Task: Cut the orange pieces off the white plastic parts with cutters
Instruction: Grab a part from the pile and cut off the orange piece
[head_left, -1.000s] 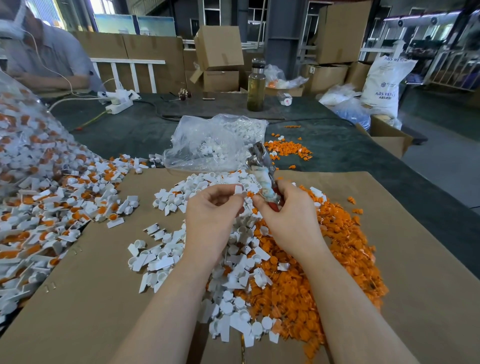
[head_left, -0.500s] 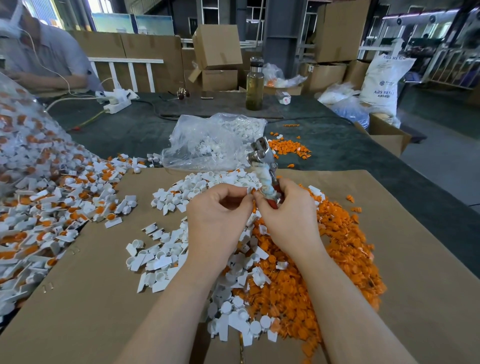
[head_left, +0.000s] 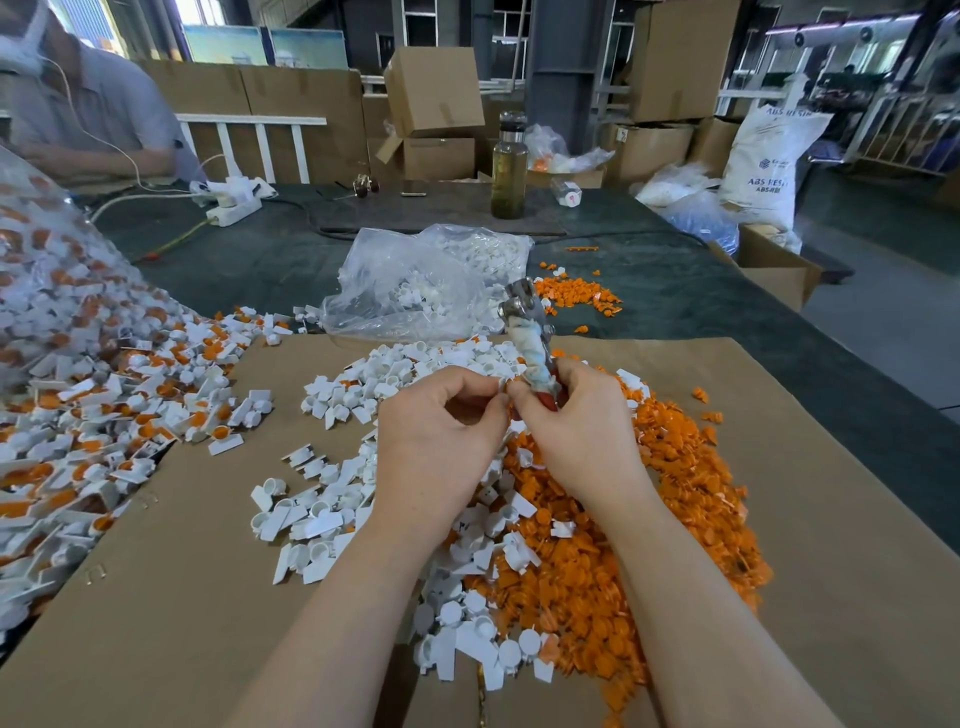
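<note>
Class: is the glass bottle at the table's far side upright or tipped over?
Upright: the glass bottle stands on its base on the table, cap uppermost.

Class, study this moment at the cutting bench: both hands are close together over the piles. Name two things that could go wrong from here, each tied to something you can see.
1. The left hand pinches a small part right beside the cutters in the right hand; a slip could nip a finger.
2. The orange offcuts and trimmed white parts overlap below the wrists, so sorted pieces may get mixed.
</note>
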